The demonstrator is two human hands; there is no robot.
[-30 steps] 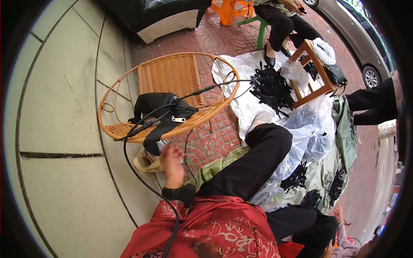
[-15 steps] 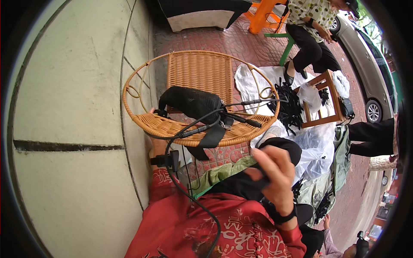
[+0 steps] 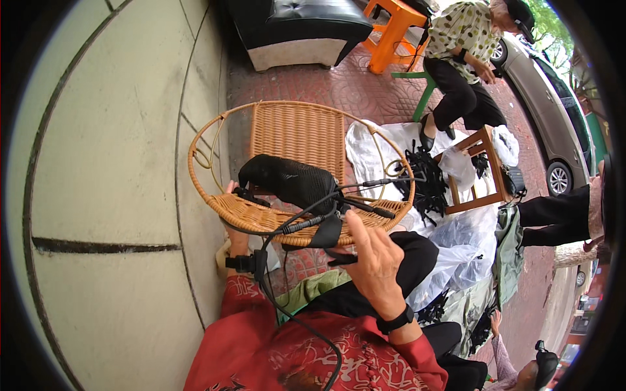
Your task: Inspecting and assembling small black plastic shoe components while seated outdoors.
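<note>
A black mesh pouch [image 3: 287,181] lies on the seat of a round wicker chair [image 3: 297,130], with black cables [image 3: 303,223] crossing it. A wide black strap [image 3: 326,233] hangs from the pouch over the chair's near rim. My right hand [image 3: 378,260] is just in front of that rim, index finger stretched up against the strap and the others curled round its dark lower end. At the chair's left side, my left hand [image 3: 231,188] is mostly hidden by the rim and a small black piece [image 3: 251,197]; only some fingertips show. Both wrists wear black bands.
To the left runs a pale wall [image 3: 111,150]. White sheeting [image 3: 365,156] on the ground bears heaps of black strips [image 3: 424,179], an upturned wooden stool [image 3: 479,169] and plastic bags [image 3: 456,251]. Another person [image 3: 456,72] sits beyond, near an orange stool [image 3: 394,36] and black sofa [image 3: 300,32].
My right hand has moved left and up, from beside the chair to the strap at its near rim. The whole view has shifted slightly, so the chair sits lower.
</note>
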